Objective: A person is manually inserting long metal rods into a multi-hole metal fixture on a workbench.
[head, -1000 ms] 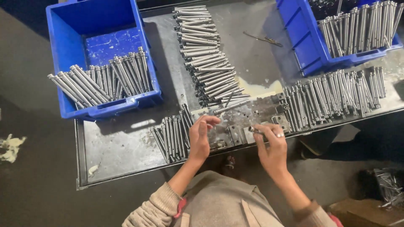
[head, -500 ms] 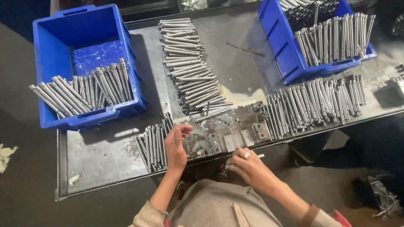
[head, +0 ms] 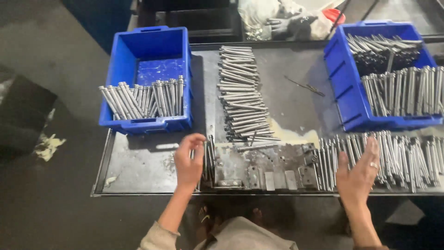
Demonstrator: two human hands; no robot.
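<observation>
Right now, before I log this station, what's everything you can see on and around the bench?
metal table: one, dark grey, fills the middle of the view.
blue bin on the left: one, holds a row of silver rods across its near side.
blue bin on the right: one, packed with silver rods.
centre stack of rods: many, silver, in a column on the table.
row of rods on the right: many, silver, along the near edge.
small bundle of rods: several, silver, by the left hand.
metal fixture plate: one, grey, at the near edge.
left hand: open, on the small bundle.
right hand: open, ring on one finger, over the right row.
</observation>
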